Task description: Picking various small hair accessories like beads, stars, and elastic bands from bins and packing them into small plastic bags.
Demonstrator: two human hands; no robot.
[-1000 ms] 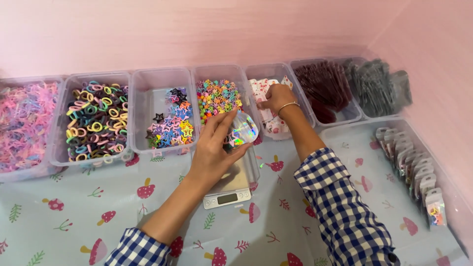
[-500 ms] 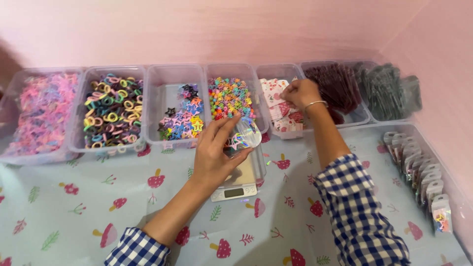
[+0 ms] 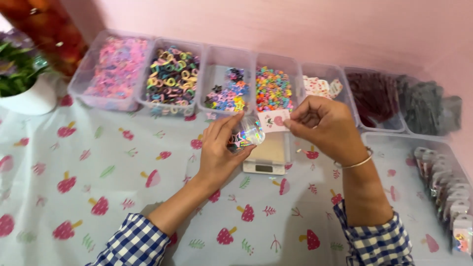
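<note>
Pinching shiny bag [image 3: 250, 134] in left hand [image 3: 219, 155] fingers; right hand [image 3: 322, 125] fingers clamp card [image 3: 274, 119].

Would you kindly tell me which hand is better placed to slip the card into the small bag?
Probably the right hand: it pinches the card, while the left hand holds the shiny bag.

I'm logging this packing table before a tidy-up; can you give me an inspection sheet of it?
Surface: tablecloth, mushroom print.
Job's things: shiny pouch and small card held above the scale.
Clutter: row of clear bins of coloured pieces; packed pouches at right.
Grippers: left hand grips the pouch; right hand pinches the card.
Cables: nothing seen.
Surroundings: pink wall; white plant pot.
</note>
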